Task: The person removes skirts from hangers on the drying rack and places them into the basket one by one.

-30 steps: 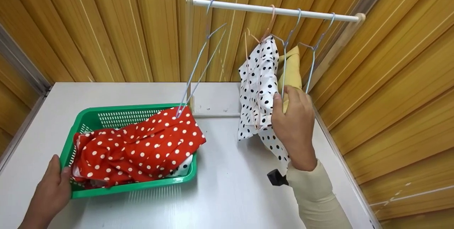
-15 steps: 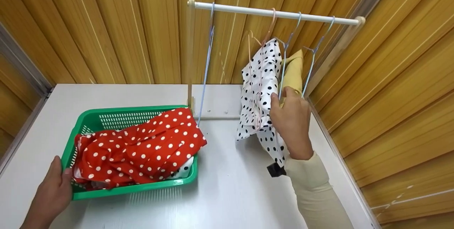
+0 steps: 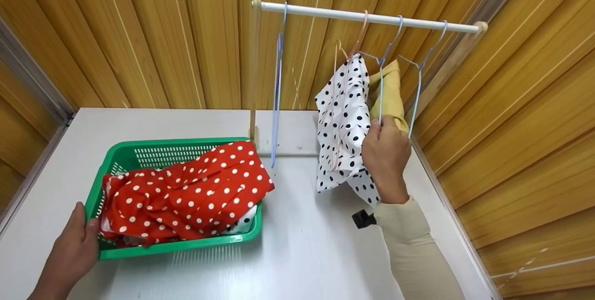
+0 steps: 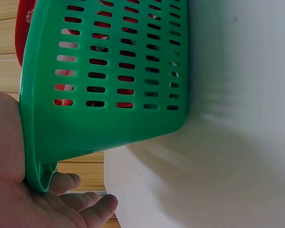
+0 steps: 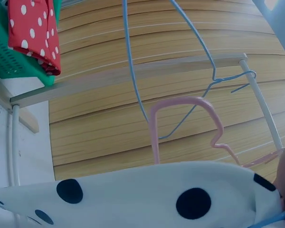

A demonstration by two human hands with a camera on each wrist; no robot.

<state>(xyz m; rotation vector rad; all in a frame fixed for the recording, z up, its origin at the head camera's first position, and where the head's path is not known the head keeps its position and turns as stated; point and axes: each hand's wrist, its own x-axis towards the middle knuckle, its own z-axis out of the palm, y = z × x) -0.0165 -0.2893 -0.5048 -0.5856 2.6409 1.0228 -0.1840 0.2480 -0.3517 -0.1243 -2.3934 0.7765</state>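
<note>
My left hand (image 3: 72,244) grips the left rim of a green plastic basket (image 3: 186,245), thumb over the edge and fingers outside it. A red cloth with white dots (image 3: 186,193) lies heaped in the basket, over a white dotted piece. My right hand (image 3: 388,156) pinches the lower part of a blue wire hanger (image 3: 381,86) hooked on the rail. Beside it hangs a white cloth with black dots (image 3: 346,118) on a pink hanger (image 3: 364,30). A yellow cloth (image 3: 389,88) hangs just behind the held hanger; its lower part is hidden by my hand.
A white rail (image 3: 316,12) on wooden posts stands at the back of the white table (image 3: 297,253). Another blue hanger (image 3: 277,90) hangs bare at the left, and one more (image 3: 419,81) at the right. Wood-patterned walls (image 3: 534,151) enclose the table.
My right hand's fingers have curled in on the blue hanger's lower part. The bare left hanger has swung away from the red cloth and turned edge-on. My left hand stays on the basket rim.
</note>
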